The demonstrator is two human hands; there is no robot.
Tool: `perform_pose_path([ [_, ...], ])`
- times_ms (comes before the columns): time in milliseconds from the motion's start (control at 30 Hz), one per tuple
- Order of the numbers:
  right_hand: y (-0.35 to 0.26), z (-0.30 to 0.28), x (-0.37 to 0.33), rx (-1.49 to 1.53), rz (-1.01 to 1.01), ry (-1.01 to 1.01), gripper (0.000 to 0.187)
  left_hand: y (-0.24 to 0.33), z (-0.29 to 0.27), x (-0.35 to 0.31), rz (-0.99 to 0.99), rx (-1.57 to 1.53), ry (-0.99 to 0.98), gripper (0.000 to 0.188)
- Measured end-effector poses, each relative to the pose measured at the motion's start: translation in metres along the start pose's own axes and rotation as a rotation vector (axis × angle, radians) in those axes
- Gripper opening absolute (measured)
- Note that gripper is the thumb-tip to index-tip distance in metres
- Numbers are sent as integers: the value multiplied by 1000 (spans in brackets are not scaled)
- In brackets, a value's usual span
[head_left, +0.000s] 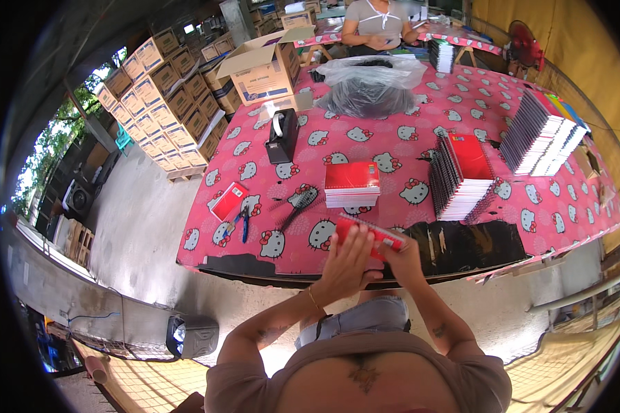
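Red spiral notebook (377, 235) sits lower centre on my feed at the table's near edge, long axis slanting upper left to lower right, coil side facing up-frame; I see the right hand (402, 261) clamped on its right end, left hand (351, 256) laid over the cover, grip underneath I can't tell. Short notebook stack (352, 180) blocks the space just above, hairbrush (297, 207) and pliers (245, 226) lie left, taller notebook stack (470, 160) right. Pink cartoon-print tablecloth (410, 155), black patch (468, 246) lower right of centre, cartons (162, 103) piled upper left, concrete floor (134, 203).
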State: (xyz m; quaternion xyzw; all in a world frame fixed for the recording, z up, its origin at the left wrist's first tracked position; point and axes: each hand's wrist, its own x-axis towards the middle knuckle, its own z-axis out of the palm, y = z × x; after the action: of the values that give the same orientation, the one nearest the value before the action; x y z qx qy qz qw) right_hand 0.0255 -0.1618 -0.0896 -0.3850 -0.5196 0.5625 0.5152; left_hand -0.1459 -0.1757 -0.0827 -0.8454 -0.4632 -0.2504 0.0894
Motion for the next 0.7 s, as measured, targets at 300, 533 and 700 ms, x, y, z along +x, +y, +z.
perform_pose_path([
  [300, 11, 3, 3, -125, -112, -13, 21, -1, 15, -13, 50, 27, 6, 83],
  [533, 21, -6, 12, -120, -63, 35, 26, 7, 22, -8, 73, 14, -33, 88],
  [700, 47, -13, 20, -421, -192, -18, 32, -2, 21, 19, -17, 10, -71, 89],
])
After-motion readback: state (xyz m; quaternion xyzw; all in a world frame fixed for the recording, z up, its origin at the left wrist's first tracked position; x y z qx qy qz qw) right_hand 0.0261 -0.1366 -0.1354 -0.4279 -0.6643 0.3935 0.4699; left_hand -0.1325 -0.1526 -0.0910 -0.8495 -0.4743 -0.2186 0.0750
